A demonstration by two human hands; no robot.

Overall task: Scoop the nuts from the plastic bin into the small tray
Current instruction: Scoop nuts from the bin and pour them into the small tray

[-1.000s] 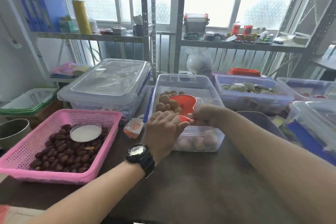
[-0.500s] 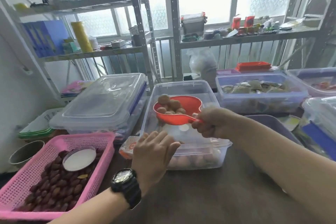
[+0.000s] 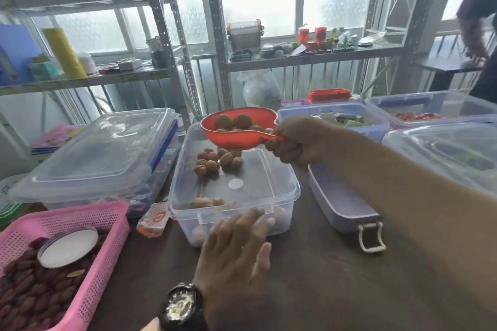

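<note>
My right hand point(image 3: 293, 142) grips the handle of a red scoop point(image 3: 236, 134) that holds several walnuts. The scoop hangs in the air above the far end of the clear plastic bin point(image 3: 279, 196). More walnuts point(image 3: 217, 161) lie in a small heap inside the bin. My left hand point(image 3: 236, 247), with a black watch on the wrist, hovers open at the bin's near wall. A small lilac tray point(image 3: 341, 204) with a clasp at its near end lies on the dark table just right of the bin, partly under my right forearm.
A pink basket point(image 3: 107, 223) of brown dates with a round lid on them sits at the front left. A lidded clear box point(image 3: 102, 153) stands left of the bin, and more bins point(image 3: 441, 158) stand at the right. Metal shelves rise behind. A person point(image 3: 478, 35) stands far right.
My right hand has lifted the scoop, loaded with walnuts, out of the bin and higher. My left hand has drawn back from the bin's rim and opened. The camera has tilted up.
</note>
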